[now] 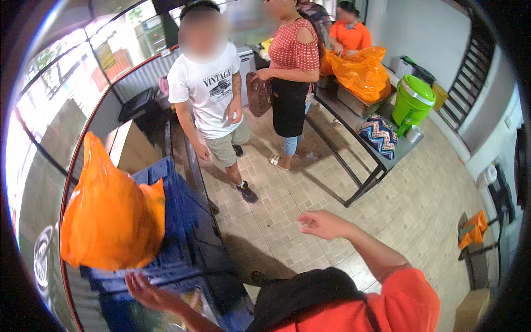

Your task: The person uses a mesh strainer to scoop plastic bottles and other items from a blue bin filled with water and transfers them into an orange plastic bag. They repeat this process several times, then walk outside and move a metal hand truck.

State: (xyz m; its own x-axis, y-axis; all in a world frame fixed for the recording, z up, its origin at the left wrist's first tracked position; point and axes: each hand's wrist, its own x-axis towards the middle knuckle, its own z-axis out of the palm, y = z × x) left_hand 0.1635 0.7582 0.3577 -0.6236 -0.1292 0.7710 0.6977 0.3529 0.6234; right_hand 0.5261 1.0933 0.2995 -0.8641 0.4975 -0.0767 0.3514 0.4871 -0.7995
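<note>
The orange bag [113,227] stands upright just beyond the left hand [148,293] — nearer, fingers spread, empty. The right hand [327,224] half-curls; any hold, I cannot tell.

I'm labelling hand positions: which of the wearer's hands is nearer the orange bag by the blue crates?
Left. The left hand is just below the orange bag in the view; the right hand is well off to its right, above the floor.

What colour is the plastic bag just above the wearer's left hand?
The plastic bag is bright orange, best seen in the head view.
</note>
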